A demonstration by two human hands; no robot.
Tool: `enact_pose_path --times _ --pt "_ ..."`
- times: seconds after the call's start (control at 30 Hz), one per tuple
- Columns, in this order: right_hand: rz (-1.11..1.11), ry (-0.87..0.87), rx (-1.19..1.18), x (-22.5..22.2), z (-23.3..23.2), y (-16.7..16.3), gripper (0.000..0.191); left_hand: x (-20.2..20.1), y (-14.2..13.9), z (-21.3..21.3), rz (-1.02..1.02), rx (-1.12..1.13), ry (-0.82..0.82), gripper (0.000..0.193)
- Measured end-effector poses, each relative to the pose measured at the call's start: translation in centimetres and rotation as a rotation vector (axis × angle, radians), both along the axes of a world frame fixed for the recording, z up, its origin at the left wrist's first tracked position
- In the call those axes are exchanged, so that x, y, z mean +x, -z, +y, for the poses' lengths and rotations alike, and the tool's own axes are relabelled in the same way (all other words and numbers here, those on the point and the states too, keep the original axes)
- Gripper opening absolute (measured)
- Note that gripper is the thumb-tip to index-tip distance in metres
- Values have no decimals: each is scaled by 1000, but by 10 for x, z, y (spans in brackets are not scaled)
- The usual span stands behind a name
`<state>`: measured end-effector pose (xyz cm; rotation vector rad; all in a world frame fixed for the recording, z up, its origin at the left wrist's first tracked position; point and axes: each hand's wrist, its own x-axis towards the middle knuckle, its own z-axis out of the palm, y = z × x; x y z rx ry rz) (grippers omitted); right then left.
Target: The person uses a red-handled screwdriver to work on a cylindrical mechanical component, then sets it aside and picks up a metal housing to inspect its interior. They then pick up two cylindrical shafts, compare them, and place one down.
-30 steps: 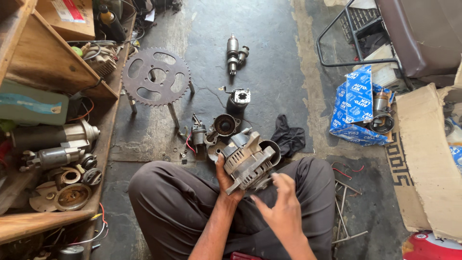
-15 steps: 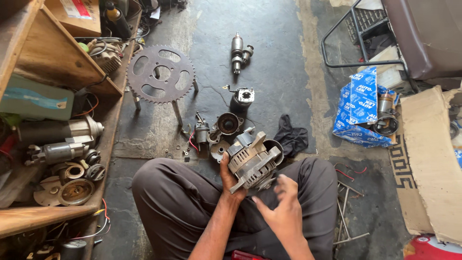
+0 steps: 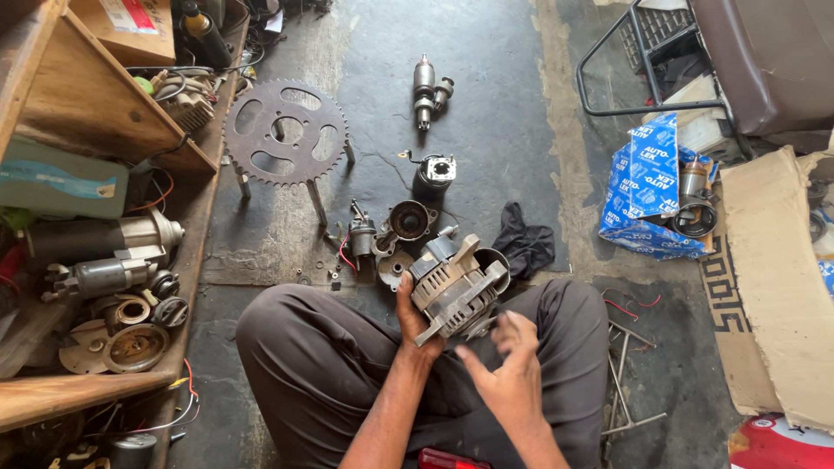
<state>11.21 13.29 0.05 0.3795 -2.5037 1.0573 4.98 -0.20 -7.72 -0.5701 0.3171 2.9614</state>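
The concrete floor (image 3: 486,130) spread wide and oil-dark ahead of the seated person, bounded on the left by a wooden shelf (image 3: 95,130) crowded with old starter motors and on the right by a flattened cardboard sheet (image 3: 773,287) and a blue printed bag (image 3: 647,187). A large toothed sprocket (image 3: 287,132) stood on thin legs near the shelf, with a small armature (image 3: 426,89) lying well apart beyond it. Nearer the knees lay a round motor housing (image 3: 410,219) and a black rag (image 3: 524,243). The alternator (image 3: 456,285) was held up over the lap, above the crossed legs. The left hand (image 3: 415,314) was clamped around its lower left edge, thumb over the finned case; the right hand (image 3: 512,369) hovered open just beside it, fingers spread, gripping nothing. The alternator looked heavy, rigid cast metal, probably greasy, so its mounting lugs and case rim seemed the surest places to hold. Open room lay mostly forward and to the centre of the floor; the loose parts just beyond the knees left little margin there.
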Motion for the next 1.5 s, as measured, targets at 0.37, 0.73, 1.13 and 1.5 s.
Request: enact_pose_path --times 0.37,0.73,1.13,1.5 --pt "-915 40 -673 -19 45 58 76 2 10 0 81 39 11 73" --pt "-489 -90 -328 -14 34 3 50 12 -18 -8 432 -376 138 74" --pt "-841 142 -742 5 67 57 43 21 -72 -7 396 -1280 -182 94" --pt "-647 173 -428 -31 99 72 27 -105 -114 -142 118 -1841 -767 107"
